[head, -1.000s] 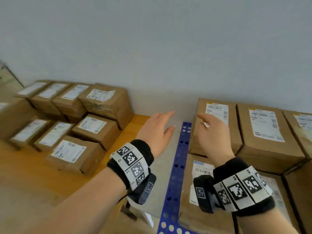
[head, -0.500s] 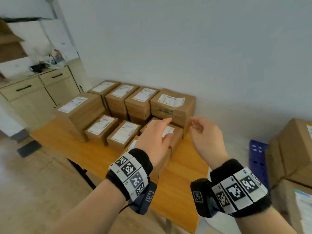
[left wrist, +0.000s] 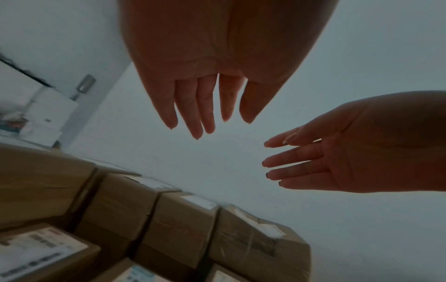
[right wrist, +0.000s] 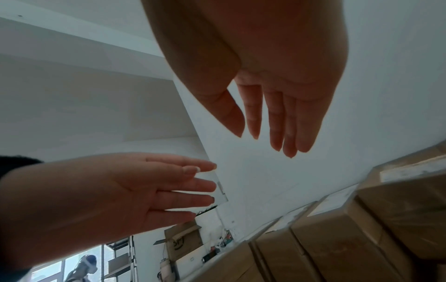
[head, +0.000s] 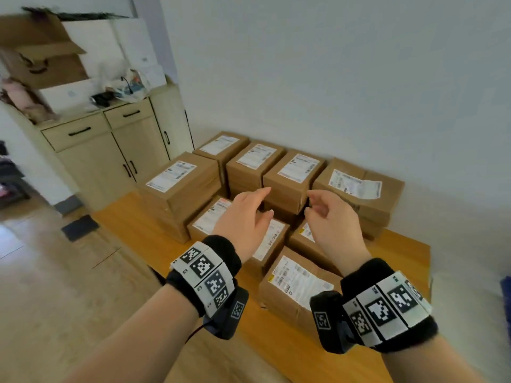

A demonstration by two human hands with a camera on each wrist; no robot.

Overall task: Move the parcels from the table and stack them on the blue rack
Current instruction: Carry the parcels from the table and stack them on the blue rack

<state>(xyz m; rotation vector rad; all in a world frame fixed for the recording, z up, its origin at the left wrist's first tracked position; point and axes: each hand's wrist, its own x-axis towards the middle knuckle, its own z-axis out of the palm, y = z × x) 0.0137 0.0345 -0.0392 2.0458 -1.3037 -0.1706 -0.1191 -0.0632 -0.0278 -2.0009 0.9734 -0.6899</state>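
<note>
Several brown cardboard parcels with white labels stand on the wooden table (head: 276, 346). A back row against the wall includes a labelled parcel (head: 293, 175), and the nearest parcel (head: 296, 288) lies in front. My left hand (head: 246, 217) hovers above the front parcels with straight fingers and holds nothing. My right hand (head: 329, 217) floats beside it, fingers relaxed and empty. Both palms face each other in the left wrist view, left hand (left wrist: 212, 106), right hand (left wrist: 325, 162). Only a sliver of the blue rack (head: 507, 291) shows at the right edge.
A beige cabinet (head: 110, 150) with drawers and clutter on top stands left of the table. Open cardboard boxes (head: 36, 53) sit above it. A plain wall (head: 331, 78) runs behind the parcels. Wooden floor (head: 55, 286) lies to the left.
The view has swung left from the blue rack to the table. Both empty hands have moved with it and now hover over the parcels on the table.
</note>
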